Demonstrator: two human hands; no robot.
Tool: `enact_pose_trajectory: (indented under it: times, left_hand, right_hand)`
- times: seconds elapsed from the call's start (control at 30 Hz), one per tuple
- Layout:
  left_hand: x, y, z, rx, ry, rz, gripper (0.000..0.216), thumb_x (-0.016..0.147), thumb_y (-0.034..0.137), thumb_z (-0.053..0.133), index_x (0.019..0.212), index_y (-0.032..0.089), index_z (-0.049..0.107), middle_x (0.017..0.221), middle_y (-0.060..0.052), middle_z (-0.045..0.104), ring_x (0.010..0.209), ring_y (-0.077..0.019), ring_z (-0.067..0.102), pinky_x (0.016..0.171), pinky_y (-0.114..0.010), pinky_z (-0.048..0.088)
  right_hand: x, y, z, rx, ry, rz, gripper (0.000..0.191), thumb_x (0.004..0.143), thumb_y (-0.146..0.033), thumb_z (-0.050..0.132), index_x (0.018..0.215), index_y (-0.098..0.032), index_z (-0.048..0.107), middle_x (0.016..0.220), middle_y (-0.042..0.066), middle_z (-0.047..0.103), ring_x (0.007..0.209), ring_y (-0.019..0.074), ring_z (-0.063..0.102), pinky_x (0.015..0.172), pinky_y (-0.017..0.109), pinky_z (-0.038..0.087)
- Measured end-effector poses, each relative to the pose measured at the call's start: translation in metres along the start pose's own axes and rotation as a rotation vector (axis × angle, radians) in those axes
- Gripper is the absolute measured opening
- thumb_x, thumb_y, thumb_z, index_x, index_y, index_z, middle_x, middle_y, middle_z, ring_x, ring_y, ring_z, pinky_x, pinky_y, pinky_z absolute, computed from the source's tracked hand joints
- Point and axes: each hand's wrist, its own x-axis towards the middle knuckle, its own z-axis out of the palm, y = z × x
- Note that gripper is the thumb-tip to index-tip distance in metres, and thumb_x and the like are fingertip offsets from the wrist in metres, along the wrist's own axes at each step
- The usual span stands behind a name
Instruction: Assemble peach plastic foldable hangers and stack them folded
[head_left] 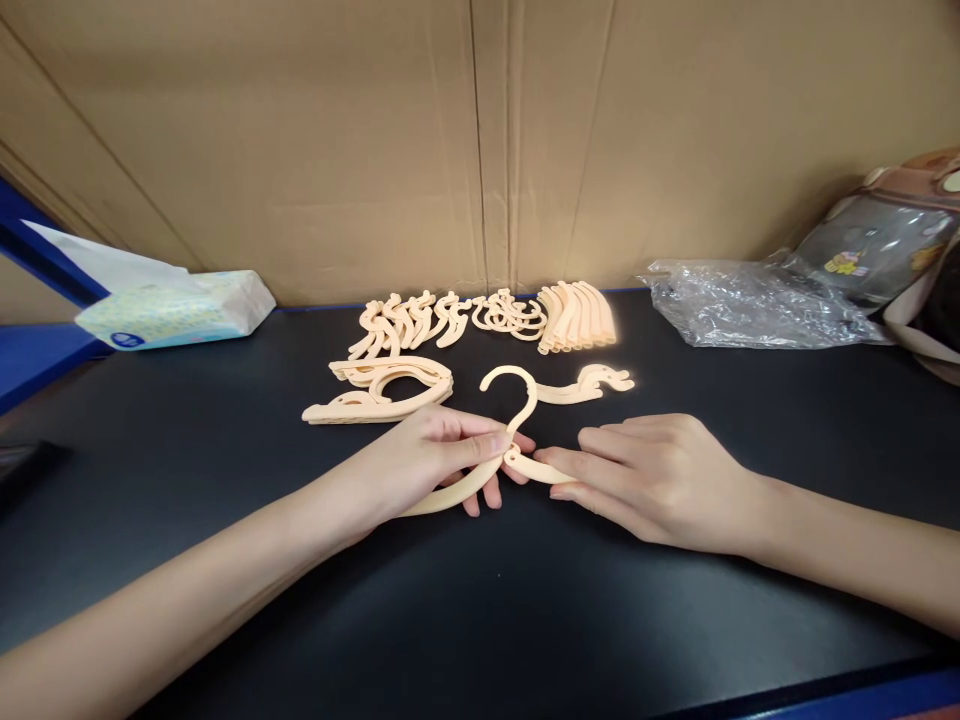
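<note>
A cream plastic clothes hanger [525, 395] with a curved hook is held above the middle of the table. My left hand [431, 455] pinches it near the base of the hook, thumb on top, with one curved arm running out below the wrist. The fingers of my right hand [652, 480] close on the other, short arm beside the round pivot joint; its far end is hidden under the fingers. Just behind the hook lies a loose wavy hanger piece [589, 385]. Left of it rests a stack of folded hangers [375, 390].
Along the back stand rows of wavy hanger parts [397, 322], a heap of hooks [508, 315] and a row of curved arms [576, 316]. A tissue pack [180, 308] sits at left, clear plastic bags [757, 305] and a transparent bag [874, 245] at right. Cardboard [360, 140] walls the back.
</note>
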Motion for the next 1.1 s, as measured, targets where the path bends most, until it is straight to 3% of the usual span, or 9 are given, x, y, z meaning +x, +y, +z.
enact_pose_trajectory:
  times: [0.17,0.6,0.8,1.1]
  left_hand:
    - [0.0010,0.0017,0.0008,0.054,0.019,-0.014,0.030,0.090,0.034,0.055,0.103,0.013,0.071,0.059,0.000,0.065,0.052,-0.0100,0.056,0.054,-0.019,0.044]
    - [0.0013,0.0020,0.0006,0.078,-0.009,0.014,0.029,0.092,0.029,0.050,0.095,0.007,0.069,0.057,-0.001,0.063,0.049,-0.0086,0.053,0.052,-0.018,0.043]
    - [0.0021,0.0030,0.0010,0.074,0.003,-0.006,0.031,0.092,0.029,0.049,0.104,0.007,0.068,0.055,0.000,0.062,0.048,-0.0090,0.053,0.052,-0.018,0.044]
    - [0.0021,0.0068,0.0023,0.109,-0.022,0.022,0.029,0.092,0.026,0.048,0.084,0.009,0.070,0.054,0.000,0.062,0.049,-0.0090,0.054,0.050,-0.017,0.044]
  right_hand:
    - [-0.0007,0.0003,0.0002,0.040,-0.023,0.016,0.031,0.098,-0.035,0.044,0.101,-0.018,0.070,0.059,-0.004,0.054,0.048,0.0092,0.048,0.047,0.027,0.030]
    - [-0.0024,0.0020,0.0011,0.092,-0.035,0.033,0.031,0.098,-0.034,0.045,0.106,-0.018,0.070,0.059,-0.004,0.054,0.048,0.0091,0.049,0.047,0.028,0.029]
    - [-0.0025,0.0031,0.0009,0.091,-0.046,0.034,0.031,0.098,-0.035,0.044,0.109,-0.019,0.069,0.059,-0.004,0.053,0.048,0.0091,0.048,0.047,0.027,0.028]
    - [-0.0027,0.0043,0.0004,0.173,-0.084,0.098,0.032,0.099,-0.034,0.042,0.109,-0.020,0.069,0.058,-0.004,0.051,0.048,0.0080,0.046,0.047,0.026,0.026]
